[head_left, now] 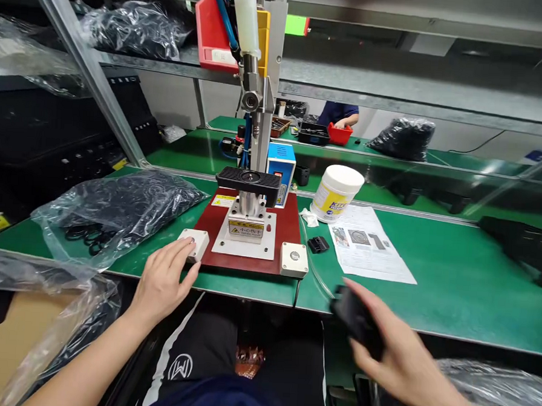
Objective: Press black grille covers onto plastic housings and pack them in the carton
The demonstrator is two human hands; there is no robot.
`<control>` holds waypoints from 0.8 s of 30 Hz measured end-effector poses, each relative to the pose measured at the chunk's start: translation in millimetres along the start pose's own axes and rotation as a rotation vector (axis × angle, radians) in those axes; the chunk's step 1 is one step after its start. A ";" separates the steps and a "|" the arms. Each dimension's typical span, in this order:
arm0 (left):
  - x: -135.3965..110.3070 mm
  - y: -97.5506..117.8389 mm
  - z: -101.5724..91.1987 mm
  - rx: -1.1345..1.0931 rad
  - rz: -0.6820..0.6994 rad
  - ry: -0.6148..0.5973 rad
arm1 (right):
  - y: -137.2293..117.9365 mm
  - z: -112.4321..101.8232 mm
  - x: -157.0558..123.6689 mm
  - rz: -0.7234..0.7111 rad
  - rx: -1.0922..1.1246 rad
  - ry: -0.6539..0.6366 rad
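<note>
My left hand (165,276) lies with fingers stretched out, its fingertips on the white button box (198,243) at the left of the press base. In my right hand (395,349) is a black plastic part (356,319), blurred by motion, over the bench's front edge. Between the hands stands a bench press (246,232) on a dark red base plate (268,264). A black ribbed part (248,182) with a round middle sits on its metal post, under the press head. A second white button box (294,260) with a metal button is at the base's right.
Right of the press are a small black part (318,245), a white tub (337,193) and a printed sheet (371,244). A plastic bag of black parts (125,204) lies left. Across the bench, a co-worker's hand (345,122) reaches into a red bin (339,134).
</note>
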State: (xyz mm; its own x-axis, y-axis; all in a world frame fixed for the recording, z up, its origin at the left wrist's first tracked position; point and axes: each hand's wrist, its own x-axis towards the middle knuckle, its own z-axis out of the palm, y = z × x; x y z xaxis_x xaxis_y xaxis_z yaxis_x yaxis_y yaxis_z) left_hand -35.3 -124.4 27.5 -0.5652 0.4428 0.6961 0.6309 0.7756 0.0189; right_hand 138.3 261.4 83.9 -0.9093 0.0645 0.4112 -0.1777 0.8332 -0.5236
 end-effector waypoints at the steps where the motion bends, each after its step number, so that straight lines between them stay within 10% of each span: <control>1: 0.5 -2.6 -0.3 -0.010 0.018 0.009 | -9.4 6.8 9.3 -0.095 -0.015 -0.124; 6: 2.1 -11.1 -0.1 -0.032 0.056 0.044 | -38.7 42.3 61.2 -0.254 -0.126 -0.431; 19: 15.7 -9.0 1.9 -0.004 0.069 0.105 | -68.4 31.4 84.2 0.152 -0.098 -0.523; 24: 1.1 4.7 -0.2 -0.127 0.035 0.156 | -65.2 40.5 69.5 0.187 0.049 -0.338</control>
State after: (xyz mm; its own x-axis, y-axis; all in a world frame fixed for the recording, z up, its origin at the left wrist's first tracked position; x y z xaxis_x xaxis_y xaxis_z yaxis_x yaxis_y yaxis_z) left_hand -32.8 -120.3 28.5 -0.4584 0.3862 0.8004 0.7163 0.6937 0.0756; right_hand 71.4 189.3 116.3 -0.9990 0.0211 0.0406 -0.0078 0.7963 -0.6048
